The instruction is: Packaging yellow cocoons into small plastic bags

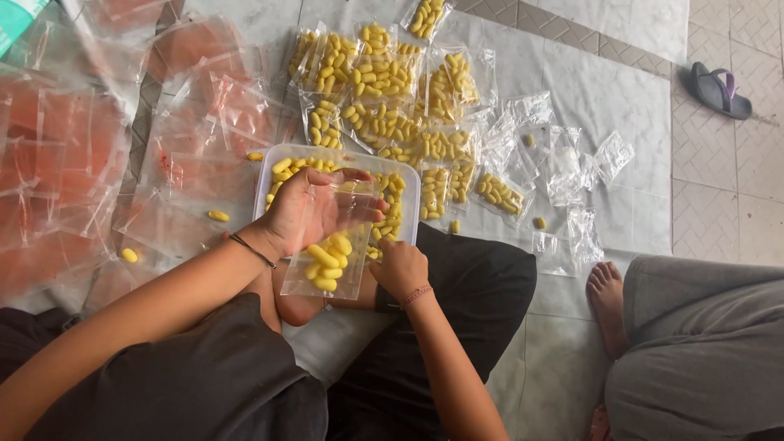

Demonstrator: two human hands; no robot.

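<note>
The left hand is raised w/ palm turned up toward the camera, wrist bent back, forearm coming in from the lower left. Its fingers are curled loosely around the top edge of a small clear bag, thumb on one side and fingers on the other, so the bag hangs down from the grip and its mouth is held open. The bag has some yellow oval pieces at the bottom, approx. a third full.

The right hand is lower, back of hand up, fingers bent into a closed shape at the near edge of the white tray. It is just beside the bag; what it has inside the fingers I cannot tell.

The tray lies on the floor in front of the knees, w/ more yellow pieces in it. Behind it is a pile of filled bags, and empty clear bags to the right. Another person's bare foot is near, at right.
</note>
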